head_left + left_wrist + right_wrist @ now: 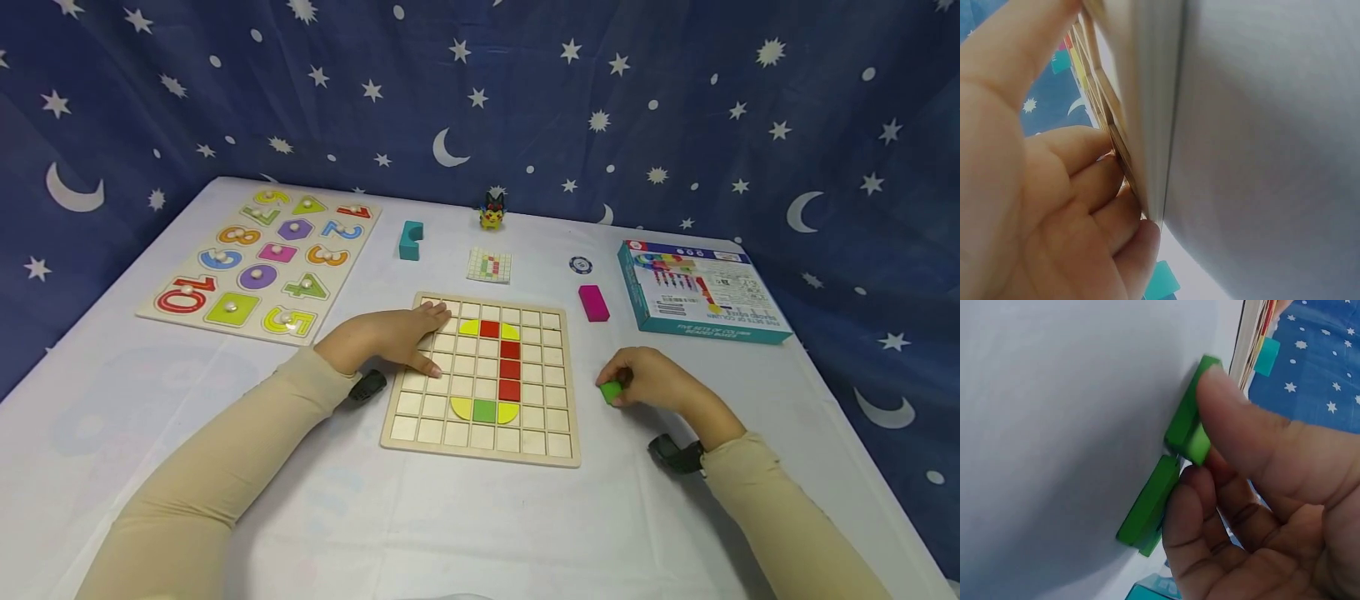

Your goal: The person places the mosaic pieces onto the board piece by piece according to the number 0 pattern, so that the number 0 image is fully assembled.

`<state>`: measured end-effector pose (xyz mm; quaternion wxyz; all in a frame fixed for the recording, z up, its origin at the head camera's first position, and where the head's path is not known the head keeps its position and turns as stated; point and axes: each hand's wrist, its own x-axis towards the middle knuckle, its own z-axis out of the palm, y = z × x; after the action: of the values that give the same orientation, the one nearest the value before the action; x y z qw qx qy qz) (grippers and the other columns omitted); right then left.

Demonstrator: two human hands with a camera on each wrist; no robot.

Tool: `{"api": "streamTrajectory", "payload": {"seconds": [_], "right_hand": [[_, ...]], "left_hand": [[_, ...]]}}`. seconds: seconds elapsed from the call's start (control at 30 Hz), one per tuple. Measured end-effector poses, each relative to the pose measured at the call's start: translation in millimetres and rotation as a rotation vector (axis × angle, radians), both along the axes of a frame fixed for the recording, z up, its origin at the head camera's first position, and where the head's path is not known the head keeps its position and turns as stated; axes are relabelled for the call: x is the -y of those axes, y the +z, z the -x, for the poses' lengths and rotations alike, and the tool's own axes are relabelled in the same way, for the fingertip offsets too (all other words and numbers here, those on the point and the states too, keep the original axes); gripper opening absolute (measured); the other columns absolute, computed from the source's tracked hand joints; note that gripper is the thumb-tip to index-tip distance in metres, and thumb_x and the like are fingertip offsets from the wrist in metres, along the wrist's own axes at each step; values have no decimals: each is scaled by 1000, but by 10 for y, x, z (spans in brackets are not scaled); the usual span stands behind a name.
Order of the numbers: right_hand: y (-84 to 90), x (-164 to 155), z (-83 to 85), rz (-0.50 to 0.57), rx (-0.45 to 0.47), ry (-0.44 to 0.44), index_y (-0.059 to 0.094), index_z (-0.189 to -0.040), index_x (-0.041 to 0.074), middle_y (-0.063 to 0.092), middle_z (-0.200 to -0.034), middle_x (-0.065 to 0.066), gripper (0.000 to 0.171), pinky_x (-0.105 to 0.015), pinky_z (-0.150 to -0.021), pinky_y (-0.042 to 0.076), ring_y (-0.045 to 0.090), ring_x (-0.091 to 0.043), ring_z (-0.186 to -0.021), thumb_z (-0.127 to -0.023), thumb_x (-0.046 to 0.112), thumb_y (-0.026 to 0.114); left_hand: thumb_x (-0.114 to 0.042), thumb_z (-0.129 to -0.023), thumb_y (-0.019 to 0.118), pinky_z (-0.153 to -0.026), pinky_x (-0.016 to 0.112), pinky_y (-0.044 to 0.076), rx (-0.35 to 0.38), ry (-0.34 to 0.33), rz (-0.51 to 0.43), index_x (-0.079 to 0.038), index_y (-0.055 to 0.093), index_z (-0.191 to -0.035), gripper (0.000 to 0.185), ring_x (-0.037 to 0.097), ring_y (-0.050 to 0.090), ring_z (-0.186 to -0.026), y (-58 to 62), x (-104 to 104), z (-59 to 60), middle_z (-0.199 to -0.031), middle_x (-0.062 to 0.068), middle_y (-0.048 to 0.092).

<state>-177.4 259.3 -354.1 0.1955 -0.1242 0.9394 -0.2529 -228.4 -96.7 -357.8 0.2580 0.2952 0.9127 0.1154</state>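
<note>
A wooden grid board (551,387) lies mid-table with red, yellow and green tiles set in it. My left hand (390,337) rests flat on the board's left side, fingers straight; in the left wrist view its fingers (1094,187) press the board's edge (1119,134). My right hand (652,379) sits on the table right of the board and pinches a small green block (611,391). In the right wrist view the thumb (1235,419) presses that green block (1190,422), and a second green piece (1147,506) lies on the cloth beside the fingers.
A number peg puzzle (262,262) lies far left. Behind the board are a teal block (409,240), a small pattern card (489,265), a toy figure (492,210), a round chip (581,265), a magenta block (593,302) and a teal box (697,289).
</note>
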Motion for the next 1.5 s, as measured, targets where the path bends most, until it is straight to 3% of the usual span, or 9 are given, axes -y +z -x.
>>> {"api": "streamTrajectory", "payload": {"seconds": [0.27, 0.6, 0.83, 1.1, 1.5], "right_hand": [[16, 85, 83, 24, -67, -10, 65, -84, 2, 58, -77, -6, 13, -28, -63, 45, 49, -18, -73, -74, -2, 71], [156, 307, 247, 51, -102, 13, 69, -90, 1, 66, -85, -8, 13, -28, -68, 48, 54, -19, -76, -78, -1, 68], [199, 667, 408, 98, -60, -2, 70, -93, 4, 69, -90, -7, 14, -31, -73, 51, 58, -19, -80, -79, 2, 69], [180, 1077, 553, 161, -21, 59, 71, -92, 4, 68, -84, -6, 15, -25, -65, 49, 55, -16, -76, -78, 7, 72], [52, 1487, 710, 213, 49, 130, 70, -92, 2, 67, -84, -5, 15, -24, -70, 48, 56, -13, -76, -77, 4, 72]], "left_hand": [[-43, -77, 69, -115, 43, 11, 7, 8, -5, -2, 12, -147, 99, 29, 3, -143, -3, 19, 2, -154, 15, 5], [-44, -77, 69, -115, 44, 11, 17, 14, -13, -3, 12, -148, 100, 29, 3, -143, 3, 36, 0, -154, 15, 5], [-44, -78, 68, -115, 44, 12, 14, 2, -11, -3, 12, -148, 99, 29, 3, -143, 12, 44, -6, -154, 15, 5], [-45, -79, 67, -115, 44, 11, 8, -7, -8, -3, 11, -148, 98, 30, 2, -143, 27, 40, -14, -155, 14, 4], [-47, -80, 65, -115, 44, 13, 6, -9, 0, -3, 12, -148, 97, 30, 4, -142, 44, 25, -15, -155, 14, 5]]}}
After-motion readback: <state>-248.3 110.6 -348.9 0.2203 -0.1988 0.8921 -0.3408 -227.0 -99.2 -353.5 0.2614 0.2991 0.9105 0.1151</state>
